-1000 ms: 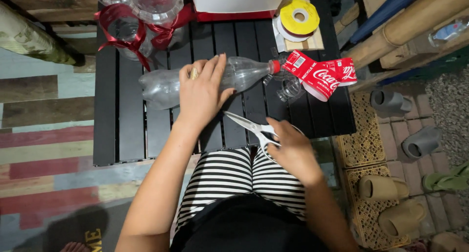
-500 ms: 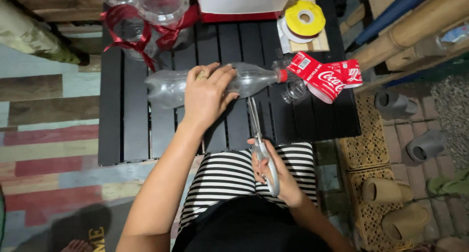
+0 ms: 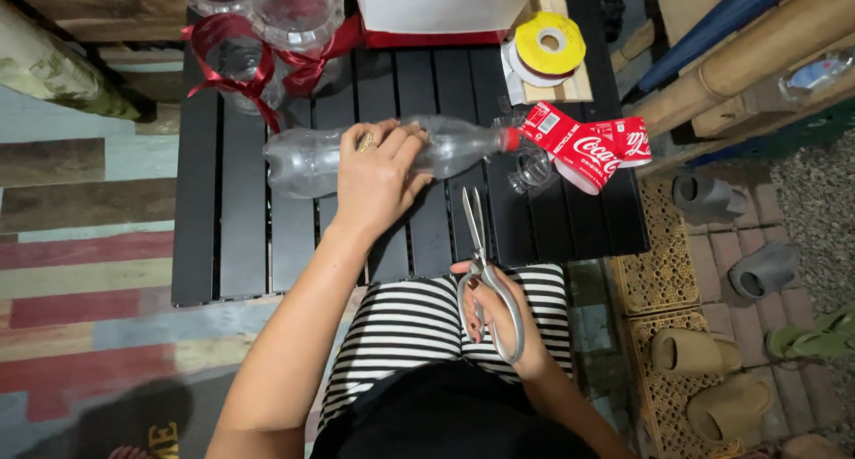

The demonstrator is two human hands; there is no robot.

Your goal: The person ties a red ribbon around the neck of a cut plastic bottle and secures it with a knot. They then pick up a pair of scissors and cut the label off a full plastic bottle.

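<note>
Pinning the clear plastic bottle [image 3: 392, 156] flat mid-table [image 3: 223, 245] so it can't roll, left hand [image 3: 378, 178] presses down; right hand [image 3: 499, 321] grips closed scissors [image 3: 481, 254], blades aimed toward it.

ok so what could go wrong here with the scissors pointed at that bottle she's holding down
The clear bottle lies on its side on the slatted table, pinned only by the left hand; being round, it could roll. The scissors in the right hand point blades-first toward that hand's fingers, so a slip might nick them. The peeled red label hangs loosely at the neck and could snag the blades.
</note>
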